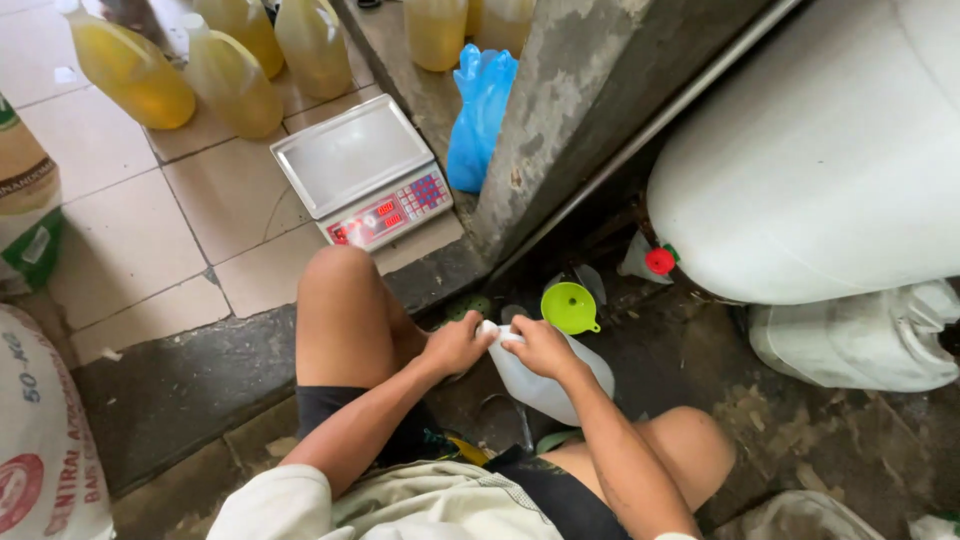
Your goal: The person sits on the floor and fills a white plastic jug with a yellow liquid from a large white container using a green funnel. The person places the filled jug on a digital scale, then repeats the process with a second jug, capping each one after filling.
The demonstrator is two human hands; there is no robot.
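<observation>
Low centre of frame: a translucent white plastic jug point(545, 385) lay tilted between the person's bare knees, neck pointing toward upper left, body running down toward lower right; it looked pale and cloudy, and whether anything was in it could not be told. Left hand point(455, 345) was curled around the jug's white cap point(490, 328) at the neck. Right hand point(540, 348) was closed over the jug's shoulder just beside the cap, fingers wrapped down around it. Just above the right hand a lime-green funnel point(570, 306) sat on the dark, grimy floor, mouth up, nothing visible inside. Right of frame: a large white drum point(830, 150) lay on its side, with a red tap point(659, 261) at its lower left end; contents hidden. Below it a smaller white jerrycan point(860, 340), also opaque. Upper left: several clear plastic jugs of amber-yellow liquid point(135, 75) stood on beige tiles, filled high. Near them, centre left, a digital weighing scale point(362, 170) with a bare steel pan and a lit red display. A blue plastic bag point(482, 115) leaned against the concrete pillar point(580, 110). Printed white sacks point(40, 440) at the far left edge.
</observation>
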